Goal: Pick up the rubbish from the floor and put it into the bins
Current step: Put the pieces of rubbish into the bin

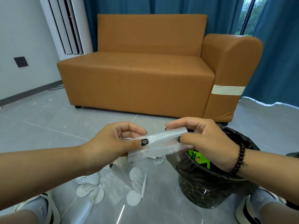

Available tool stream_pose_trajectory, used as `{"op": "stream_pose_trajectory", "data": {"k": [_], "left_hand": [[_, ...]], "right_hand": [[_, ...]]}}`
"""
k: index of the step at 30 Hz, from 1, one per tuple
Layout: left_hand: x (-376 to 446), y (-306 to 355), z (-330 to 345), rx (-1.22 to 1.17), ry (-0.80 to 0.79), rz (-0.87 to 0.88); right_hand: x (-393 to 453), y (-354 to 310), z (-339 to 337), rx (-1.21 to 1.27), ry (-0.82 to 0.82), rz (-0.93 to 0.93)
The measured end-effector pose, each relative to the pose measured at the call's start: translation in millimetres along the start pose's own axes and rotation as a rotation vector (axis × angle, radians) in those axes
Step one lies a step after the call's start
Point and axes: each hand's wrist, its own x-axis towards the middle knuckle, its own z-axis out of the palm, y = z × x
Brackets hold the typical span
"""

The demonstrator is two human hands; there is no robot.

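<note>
Pinching a clear plastic wrapper (159, 143) with both my left hand (116, 143) and right hand (203, 139), I compact it. Bin (215, 180) sits under my right fingers for release.

A single wide-angle camera worn on the person's head looks forward and down from a low, crouched height. It sits close above both forearms, with the grey tiled floor (48, 130) just below and an orange-brown leather sofa (137, 75) facing it a little farther off; straight lines bow toward the frame edges
</note>
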Motion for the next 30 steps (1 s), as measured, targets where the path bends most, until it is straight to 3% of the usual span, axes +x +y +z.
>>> {"op": "stream_pose_trajectory", "data": {"k": [3, 8, 12, 16, 24, 30], "left_hand": [[2.9, 3.2, 3.9, 0.055, 0.044, -0.01], [13.9, 8.4, 14.5, 0.109, 0.032, -0.03], [21.9, 8.8, 25.2, -0.022, -0.012, -0.119], [28.5, 9.6, 38.6, -0.157, -0.165, -0.234], [63.4, 2.4, 78.3, -0.032, -0.122, -0.071], [85.2, -4.3, 104.6, 0.074, -0.24, -0.101]], "right_hand": [[1.5, 0.9, -0.7, 0.049, 0.017, 0.121], [2.4, 5.9, -4.9, -0.05, 0.088, 0.168], [0.9, 4.4, -13.6, -0.029, 0.164, 0.167], [-3.3, 8.6, -25.0, -0.011, 0.256, 0.125], [-14.1, 26.5, -62.4, 0.275, 0.311, 0.157], [-12.3, 45.2, -93.5, 0.34, 0.53, 0.123]]}}
